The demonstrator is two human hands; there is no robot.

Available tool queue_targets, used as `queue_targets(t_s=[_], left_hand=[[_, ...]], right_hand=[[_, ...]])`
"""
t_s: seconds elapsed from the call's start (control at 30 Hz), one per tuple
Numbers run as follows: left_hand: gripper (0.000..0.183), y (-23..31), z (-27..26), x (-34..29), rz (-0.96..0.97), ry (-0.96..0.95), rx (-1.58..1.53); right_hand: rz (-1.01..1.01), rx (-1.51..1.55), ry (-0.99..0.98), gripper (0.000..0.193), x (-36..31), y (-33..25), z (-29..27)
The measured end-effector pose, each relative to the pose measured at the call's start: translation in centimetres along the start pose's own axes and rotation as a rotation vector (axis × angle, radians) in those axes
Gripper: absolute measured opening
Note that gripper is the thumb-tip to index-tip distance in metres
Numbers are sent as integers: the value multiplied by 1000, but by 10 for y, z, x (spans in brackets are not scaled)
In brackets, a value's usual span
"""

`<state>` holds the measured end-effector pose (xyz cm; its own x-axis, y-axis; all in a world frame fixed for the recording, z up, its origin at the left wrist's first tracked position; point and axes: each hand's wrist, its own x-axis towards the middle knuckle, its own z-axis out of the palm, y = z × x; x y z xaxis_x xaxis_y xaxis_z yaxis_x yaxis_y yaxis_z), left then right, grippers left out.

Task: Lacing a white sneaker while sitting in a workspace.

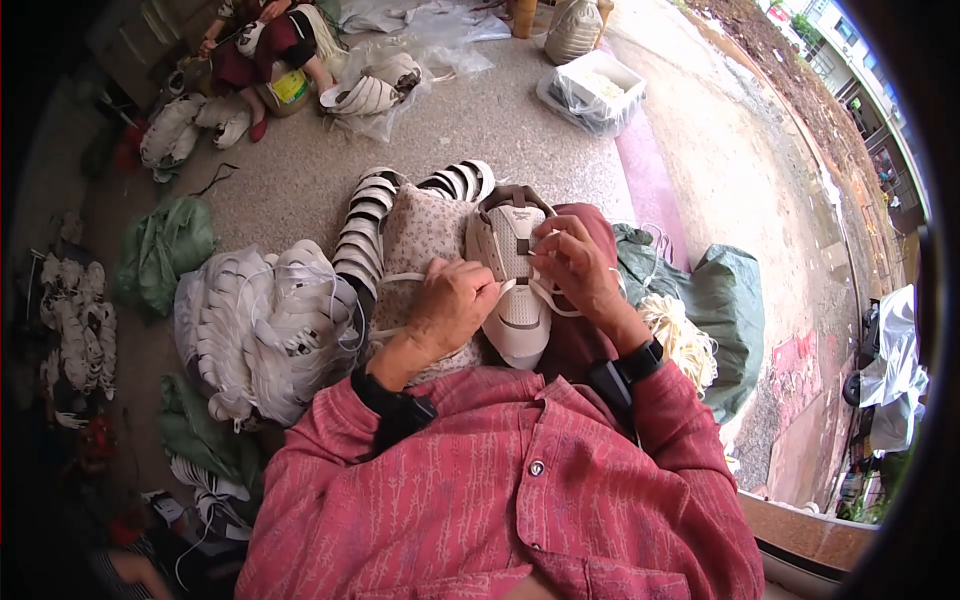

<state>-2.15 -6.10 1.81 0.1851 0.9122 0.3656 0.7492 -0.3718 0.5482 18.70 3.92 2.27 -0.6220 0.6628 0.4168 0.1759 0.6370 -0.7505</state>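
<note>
A white and beige sneaker (520, 347) rests on my lap, its toe toward me, and a white shoelace (405, 277) runs through its lower eyelets. My left hand (455, 303) is closed at the left of the eyelets, the lace pinched between thumb and forefinger. On the other side my right hand (580, 268) has its fingertips pinched together over the eyelet edge. Part of the lace passes beneath that hand, and its fingers seem to grip a bit of it. Under the shoe lies a floral cloth (425, 225) across my legs.
Nested white shoe uppers (363, 230) stand beyond my left knee. A clear bag of white uppers (270, 330) sits left, near a green sack (165, 255). At right are cream laces (680, 340) on a green sack (730, 300). A white bin (605, 90) and a seated person (275, 45) are farther off.
</note>
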Motion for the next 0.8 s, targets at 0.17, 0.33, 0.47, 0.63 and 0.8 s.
queue_targets(t_s=[0.17, 0.33, 0.47, 0.63, 0.8], left_hand=[[19, 2, 2, 1, -66, 46, 27], [18, 9, 14, 7, -61, 117, 122], [15, 10, 6, 15, -41, 44, 106], [22, 10, -23, 19, 87, 111, 124], [34, 3, -38, 39, 284, -155, 151]], right_hand=[[15, 4, 0, 13, -1, -1, 0], [-22, 34, 16, 13, -1, 1, 1], [-79, -48, 11, 10, 2, -1, -3], [-135, -178, -12, 8, 5, -23, -14], [88, -50, -7, 20, 7, -53, -14]])
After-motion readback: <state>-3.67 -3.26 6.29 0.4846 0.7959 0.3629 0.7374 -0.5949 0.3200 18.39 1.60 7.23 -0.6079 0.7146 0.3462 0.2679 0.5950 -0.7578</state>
